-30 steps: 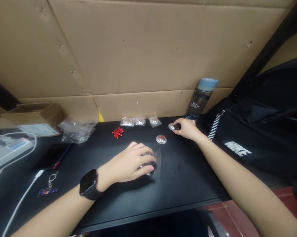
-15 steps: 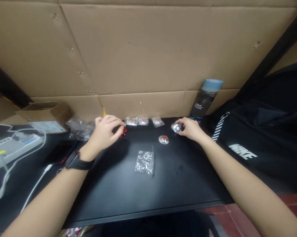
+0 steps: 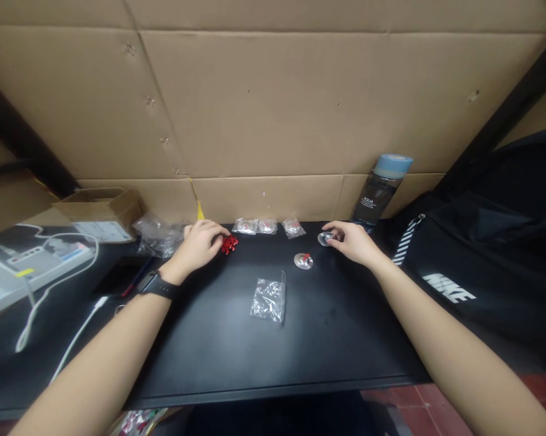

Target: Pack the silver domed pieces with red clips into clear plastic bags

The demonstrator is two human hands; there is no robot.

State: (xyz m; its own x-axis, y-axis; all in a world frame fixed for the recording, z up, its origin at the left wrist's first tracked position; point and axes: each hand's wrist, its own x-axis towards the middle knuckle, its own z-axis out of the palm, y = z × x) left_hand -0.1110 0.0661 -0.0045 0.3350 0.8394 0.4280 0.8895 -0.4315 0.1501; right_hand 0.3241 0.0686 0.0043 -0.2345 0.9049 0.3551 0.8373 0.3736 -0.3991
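Observation:
My left hand (image 3: 203, 242), with a dark watch at the wrist, rests at the left edge of a small pile of red pieces (image 3: 230, 243); its fingers are curved and apart. At the right, my right hand (image 3: 345, 238) pinches the edge of a shiny metal disc (image 3: 325, 238). Between the hands lies another metal disc (image 3: 300, 261) with a red piece on it. Three discs in clear bags, one of them the right-hand bagged disc (image 3: 293, 227), lie along the cardboard. Nearer the front is a clear plastic bag (image 3: 268, 299).
A blue-capped bottle (image 3: 378, 191) stands behind my right hand, beside a black bag (image 3: 477, 266). Leftward are a small cardboard box (image 3: 101, 212), crumpled plastic (image 3: 159, 236), a phone (image 3: 121, 275) and a white power strip (image 3: 46, 266) with cables.
The view has shifted slightly. My left hand has drawn back a little from the red pieces, which show more fully. My right hand remains at the metal disc.

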